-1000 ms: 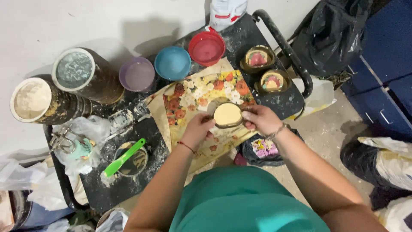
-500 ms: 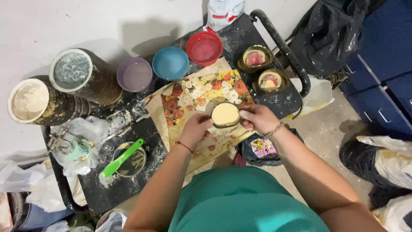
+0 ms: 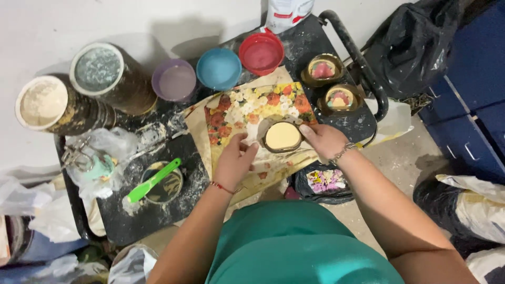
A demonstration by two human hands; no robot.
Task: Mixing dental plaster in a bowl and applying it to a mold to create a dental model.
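With fingers clamped on its sides, the left hand (image 3: 235,160) and right hand (image 3: 325,140) hold the round mould (image 3: 282,136), filled but seemingly undecorated, while two finished moulds (image 3: 331,84) wait at one o'clock.

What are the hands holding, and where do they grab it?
Both hands hold a small round dark-rimmed mould with cream filling. The left hand has fingers at its left rim, the right hand at its right rim.

We hold round cream-filled mould (image 3: 282,137) over floral sheet (image 3: 252,113): left hand (image 3: 235,162) left of mould, right hand (image 3: 326,141) right of mould.
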